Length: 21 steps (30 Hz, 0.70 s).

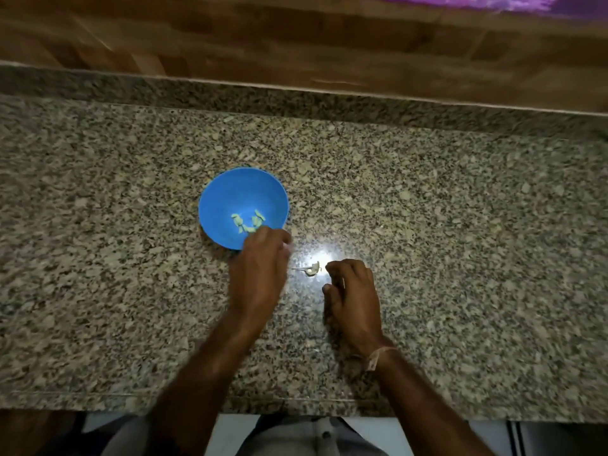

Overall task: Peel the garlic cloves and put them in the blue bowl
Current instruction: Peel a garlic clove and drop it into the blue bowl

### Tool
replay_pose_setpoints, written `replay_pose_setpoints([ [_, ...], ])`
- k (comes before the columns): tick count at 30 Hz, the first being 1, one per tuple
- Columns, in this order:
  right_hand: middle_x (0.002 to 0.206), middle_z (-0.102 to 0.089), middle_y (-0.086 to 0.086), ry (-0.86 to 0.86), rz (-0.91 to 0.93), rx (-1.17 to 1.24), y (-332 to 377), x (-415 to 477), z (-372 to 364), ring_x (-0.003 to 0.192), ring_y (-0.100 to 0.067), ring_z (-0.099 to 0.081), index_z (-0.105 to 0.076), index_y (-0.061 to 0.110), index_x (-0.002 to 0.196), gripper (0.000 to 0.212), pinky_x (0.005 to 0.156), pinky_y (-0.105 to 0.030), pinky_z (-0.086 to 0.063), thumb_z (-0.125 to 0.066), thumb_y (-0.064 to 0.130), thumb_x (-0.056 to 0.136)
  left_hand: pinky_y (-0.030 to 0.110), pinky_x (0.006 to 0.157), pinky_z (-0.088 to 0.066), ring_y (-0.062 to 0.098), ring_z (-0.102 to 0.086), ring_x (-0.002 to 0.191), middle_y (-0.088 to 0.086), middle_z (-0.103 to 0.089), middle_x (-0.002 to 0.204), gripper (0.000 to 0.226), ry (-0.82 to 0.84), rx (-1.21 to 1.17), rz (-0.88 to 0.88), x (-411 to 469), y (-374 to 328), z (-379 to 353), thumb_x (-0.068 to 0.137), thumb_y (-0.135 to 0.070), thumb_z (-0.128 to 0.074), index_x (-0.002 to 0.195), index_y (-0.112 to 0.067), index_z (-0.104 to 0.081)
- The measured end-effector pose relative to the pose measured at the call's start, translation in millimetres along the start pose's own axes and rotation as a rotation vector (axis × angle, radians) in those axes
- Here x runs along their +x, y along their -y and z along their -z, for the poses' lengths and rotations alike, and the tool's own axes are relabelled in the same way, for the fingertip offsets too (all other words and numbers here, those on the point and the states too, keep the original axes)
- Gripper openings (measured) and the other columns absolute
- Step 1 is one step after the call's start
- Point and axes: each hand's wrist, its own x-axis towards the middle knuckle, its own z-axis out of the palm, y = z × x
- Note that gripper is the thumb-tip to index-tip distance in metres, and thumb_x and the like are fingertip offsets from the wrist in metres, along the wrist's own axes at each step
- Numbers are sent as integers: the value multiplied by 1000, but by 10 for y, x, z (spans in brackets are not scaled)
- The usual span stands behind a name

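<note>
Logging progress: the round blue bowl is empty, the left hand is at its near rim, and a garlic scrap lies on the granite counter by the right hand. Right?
Not empty: the head view shows several peeled garlic cloves in the round blue bowl. The rest holds: left hand at its near rim, garlic scrap on the speckled granite counter by the right hand.

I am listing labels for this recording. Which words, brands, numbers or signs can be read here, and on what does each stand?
No text can be read.
The bowl is plain blue.
The counter shows only its speckled stone.
The wristband shows no letters.
The purple thing at the top edge is too blurred to tell.
</note>
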Motion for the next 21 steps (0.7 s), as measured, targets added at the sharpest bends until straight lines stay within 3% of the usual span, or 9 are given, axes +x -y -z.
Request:
replay_pose_setpoints([
  [3,119,-58,4,-33,1,97,-62,-25,10,111,-20,-55,-66,20,125,31,89,-39,-53,-69,10,96,44,77,-55,27,-60,107,1,-62,113,32,251,-77,-57,-263,-92,-429,93,-18,-74,125,-20,-68],
  [8,118,-64,2,-56,-15,251,-97,-96,66,109,-15,-65,-68,13,126,26,93,-37,-57,-68,9,100,39,74,-53,25,-63,96,3,-63,104,22,264,-73,6,-273,-84,-656,92,-12,-75,113,-19,-71],
  [10,115,-70,4,-57,-63,331,-58,-109,100,103,-10,-68,-71,14,123,25,89,-35,-58,-70,9,99,34,74,-52,18,-66,88,0,-67,98,16,235,-235,155,-309,-115,-646,91,-13,-76,104,-21,-73],
  [13,108,-77,5,14,-132,547,60,-139,169,97,-11,-74,-73,13,118,23,86,-33,-61,-72,5,97,35,73,-57,18,-70,78,2,-76,84,11,265,-781,682,-343,-254,-559,93,-14,-76,102,-20,-76],
  [15,106,-78,2,43,-122,634,99,-176,217,100,-13,-75,-75,11,116,19,87,-33,-61,-72,6,98,30,73,-58,17,-71,82,5,-78,91,17,302,-1139,976,-408,-355,-467,97,-11,-71,113,-14,-75],
  [18,105,-79,1,41,-121,691,93,-232,295,102,-13,-75,-77,10,112,16,88,-28,-59,-72,6,97,26,77,-58,13,-74,90,7,-79,108,23,299,-1317,1093,-523,-429,-374,99,-13,-68,122,-12,-73],
  [21,103,-79,0,60,-119,715,62,-279,371,100,-15,-75,-79,10,108,14,88,-30,-60,-75,7,96,24,71,-59,11,-75,86,7,-79,106,19,290,-1332,1116,-639,-518,-338,100,-16,-66,117,-13,-73],
])
